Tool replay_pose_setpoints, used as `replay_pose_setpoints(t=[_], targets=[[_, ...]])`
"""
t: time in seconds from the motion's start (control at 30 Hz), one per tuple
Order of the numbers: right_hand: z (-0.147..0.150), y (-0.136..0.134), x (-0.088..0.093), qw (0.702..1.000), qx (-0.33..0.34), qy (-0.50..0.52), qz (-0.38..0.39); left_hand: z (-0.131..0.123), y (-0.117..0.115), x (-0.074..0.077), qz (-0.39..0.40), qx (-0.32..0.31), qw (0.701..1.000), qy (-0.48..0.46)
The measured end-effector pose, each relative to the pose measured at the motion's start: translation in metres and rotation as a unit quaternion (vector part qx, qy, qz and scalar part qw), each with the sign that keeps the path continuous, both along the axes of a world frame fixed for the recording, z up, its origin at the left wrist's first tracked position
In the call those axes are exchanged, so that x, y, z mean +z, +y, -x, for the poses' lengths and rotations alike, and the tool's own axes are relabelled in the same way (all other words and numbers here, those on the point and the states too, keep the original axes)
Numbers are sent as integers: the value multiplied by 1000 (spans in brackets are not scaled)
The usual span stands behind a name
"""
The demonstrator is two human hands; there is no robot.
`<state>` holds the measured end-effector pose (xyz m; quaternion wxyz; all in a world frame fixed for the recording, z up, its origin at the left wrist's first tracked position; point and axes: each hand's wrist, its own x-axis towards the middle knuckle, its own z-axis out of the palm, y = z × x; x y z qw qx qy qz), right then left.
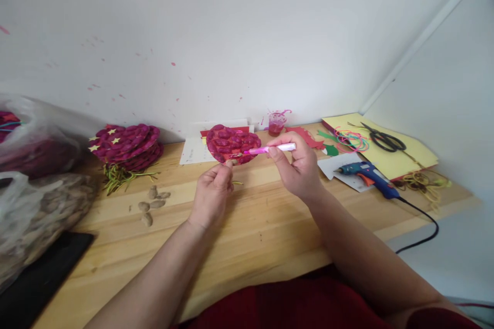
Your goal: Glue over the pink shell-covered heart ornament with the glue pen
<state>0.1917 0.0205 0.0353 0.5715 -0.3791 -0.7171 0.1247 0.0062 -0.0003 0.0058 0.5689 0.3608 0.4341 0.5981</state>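
My left hand [213,187] pinches the lower edge of a magenta round craft piece [227,139], its face covered in painted peanuts. It is tilted up above the table. One patch near its bottom edge shows paler, unpainted shell. My right hand [295,164] is closed round a white-handled paintbrush [283,147], smeared pink towards its tip. The brush tip meets the lower right part of the craft piece. Behind my right hand stands a clear cup [276,124] with pink paint in it.
On the left are stacked magenta pieces [129,146], loose peanuts [152,203] and a plastic bag of peanuts [54,210]. To the right lie a blue glue gun [366,174] with a trailing cord, black scissors [386,139], yellow paper [415,149] and coloured cords [352,140].
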Motion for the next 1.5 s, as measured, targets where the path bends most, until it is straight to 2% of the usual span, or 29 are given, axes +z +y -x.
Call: replay_pose_setpoints(t=[0.1, 0.3, 0.4, 0.53, 0.67, 0.83, 1.03, 1.17, 1.33, 1.5], targets=[[0, 1, 0, 1000, 16, -1, 3, 0, 0, 0, 1, -4, 1000, 2], [0, 2, -1, 1000, -2, -1, 2, 0, 0, -3, -13, -4, 1000, 3], [1, 1, -1, 1000, 8, -14, -8, 2, 0, -6, -22, -7, 999, 34], [1, 1, -2, 1000, -19, -14, -14, 6, 1, -10, -33, -14, 996, 84], [1, 2, -2, 1000, 5, 2, 5, 6, 1, -10, -33, -16, 996, 87], [2, 1, -3, 999, -11, 34, 28, 8, 2, -12, -41, -14, 993, 113], [5, 6, -10, 983, 60, 134, 110, 7, 2, -14, -47, -20, 994, 97], [5, 8, -11, 984, 35, 135, 111, 5, 1, -12, -42, -17, 996, 80], [8, 5, -11, 983, 64, 128, 115, 7, 1, -15, -48, -17, 993, 104], [7, 6, -11, 987, 25, 119, 101, 7, 2, -17, -45, -13, 994, 94]])
